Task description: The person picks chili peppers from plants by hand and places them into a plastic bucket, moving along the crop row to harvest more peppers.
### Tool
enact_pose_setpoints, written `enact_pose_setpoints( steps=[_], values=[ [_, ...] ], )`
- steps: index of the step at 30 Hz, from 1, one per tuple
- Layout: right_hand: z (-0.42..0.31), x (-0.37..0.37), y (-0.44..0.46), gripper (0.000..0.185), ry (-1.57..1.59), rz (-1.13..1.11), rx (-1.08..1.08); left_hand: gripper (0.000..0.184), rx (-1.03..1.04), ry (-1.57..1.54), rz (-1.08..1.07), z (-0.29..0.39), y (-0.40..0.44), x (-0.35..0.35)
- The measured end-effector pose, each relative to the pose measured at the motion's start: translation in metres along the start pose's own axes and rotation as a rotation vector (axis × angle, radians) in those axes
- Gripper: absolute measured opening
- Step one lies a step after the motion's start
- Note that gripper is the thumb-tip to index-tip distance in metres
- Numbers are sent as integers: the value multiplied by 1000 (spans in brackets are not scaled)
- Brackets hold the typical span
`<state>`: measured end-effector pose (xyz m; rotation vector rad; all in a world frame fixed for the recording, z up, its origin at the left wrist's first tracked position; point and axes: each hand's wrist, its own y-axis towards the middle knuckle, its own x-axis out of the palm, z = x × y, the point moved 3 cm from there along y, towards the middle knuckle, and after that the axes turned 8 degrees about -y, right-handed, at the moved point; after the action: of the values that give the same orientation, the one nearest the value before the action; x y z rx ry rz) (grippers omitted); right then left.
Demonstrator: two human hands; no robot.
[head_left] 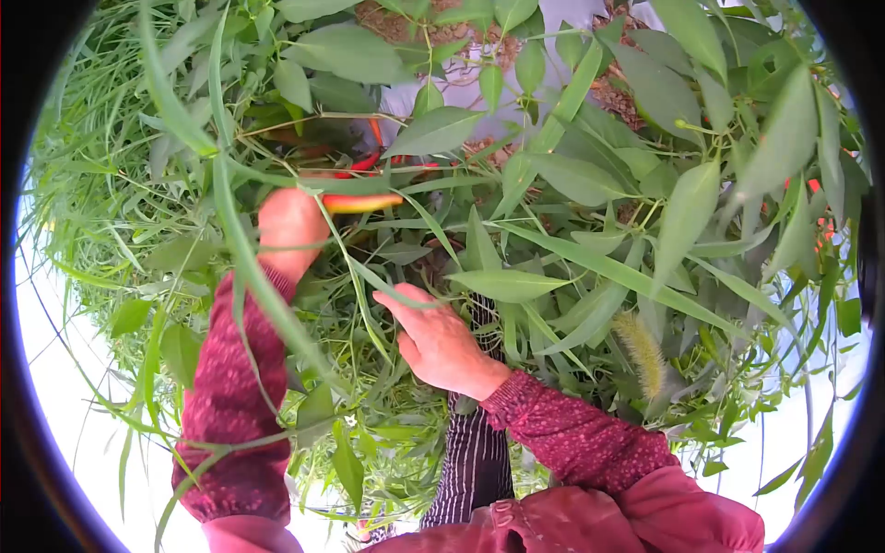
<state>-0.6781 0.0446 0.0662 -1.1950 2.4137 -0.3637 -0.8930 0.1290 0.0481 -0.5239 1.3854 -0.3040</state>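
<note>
My left hand (293,226) is curled among the plants at left of centre, its back towards me and somewhat blurred. A yellow-and-red chili pepper (361,203) sticks out to the right from its far side. Red chili peppers (361,164) show just beyond the knuckles, partly behind leaves; the fingertips are hidden. Below and to the right, my right hand (441,339) has its fingers stretched out and apart, with nothing held. A thin grass blade (387,284) crosses close to its index finger.
Broad-leaved pepper plants (590,180) fill the middle and right. Tall grass (101,175) crowds the left, and long blades cross in front of my arms. Pale sheeting (461,78) and brown soil (392,20) show behind. A seed head (640,352) stands at lower right.
</note>
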Motion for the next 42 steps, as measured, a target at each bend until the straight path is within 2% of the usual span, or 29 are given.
enact_pose_setpoints(
  steps=[2,3,4,6,7,9,10,12,13,14,16,17,18,20,21,22,24,25,26,27,28,29,30,32,34,36,38,40,42],
  values=[
    [10,1,0,54,155,-58,59,26,79,75,93,-12,29,33],
    [11,4,-1,53,185,-25,44,27,-255,-74,141,-72,49,100],
    [13,7,-2,53,179,-28,56,23,51,602,-102,-47,58,86],
    [12,10,-4,48,164,-42,13,17,505,1537,-170,-87,64,141],
    [13,11,-2,45,181,-53,25,17,509,1534,-172,-74,65,141],
    [17,12,-2,45,186,-35,34,8,106,1354,-237,-44,70,117],
    [18,12,-2,45,191,-16,39,8,105,1357,-235,-44,65,107],
    [16,12,-1,43,191,-8,43,23,187,365,-23,-34,49,75],
    [15,12,-1,42,191,-2,49,27,49,-57,-168,-22,47,50],
    [15,11,0,42,192,0,47,27,49,-55,-167,-34,45,56],
    [16,7,2,40,296,16,26,25,12,-839,-102,-62,41,71],
    [17,7,4,40,295,18,25,27,-96,-845,-160,-32,28,39],
    [20,8,5,40,350,-1,65,27,-93,-846,-160,-34,23,38],
    [23,9,6,40,405,-23,110,28,59,-733,-109,-49,13,40],
    [24,7,6,39,458,18,132,30,68,-723,28,-64,6,43],
    [25,7,7,38,515,59,150,30,66,-721,26,-57,-3,34],
    [28,6,10,40,568,76,195,31,-282,-1112,-78,-30,-25,-2],
    [29,2,10,40,620,84,241,28,-323,-935,-253,-13,-36,-15],
    [28,-1,12,40,670,93,279,22,-301,-910,-340,-8,-48,-15],
    [27,-1,14,40,716,146,299,24,-602,-1403,-331,-7,-61,8],
    [34,4,16,41,758,221,277,21,-372,-1222,-267,6,-75,7],
    [31,-1,17,44,822,226,281,19,-351,-1285,-321,18,-80,12],
    [28,-7,17,46,886,231,285,19,-141,-577,-344,50,-75,-16],
    [23,-17,17,50,1023,196,294,21,14,-537,-299,72,-72,-9],
    [18,-29,21,51,1410,221,275,21,115,-353,-273,86,-64,1],
    [29,-28,21,49,1495,193,269,24,85,-408,-244,99,-57,4],
    [35,-40,24,44,1370,253,288,24,129,-273,-285,116,-53,-2],
    [49,-41,22,37,1446,221,295,32,178,-257,-303,123,-50,-2],
    [60,-50,21,38,1438,262,366,38,487,-582,-277,122,-38,-14]
  ],
)
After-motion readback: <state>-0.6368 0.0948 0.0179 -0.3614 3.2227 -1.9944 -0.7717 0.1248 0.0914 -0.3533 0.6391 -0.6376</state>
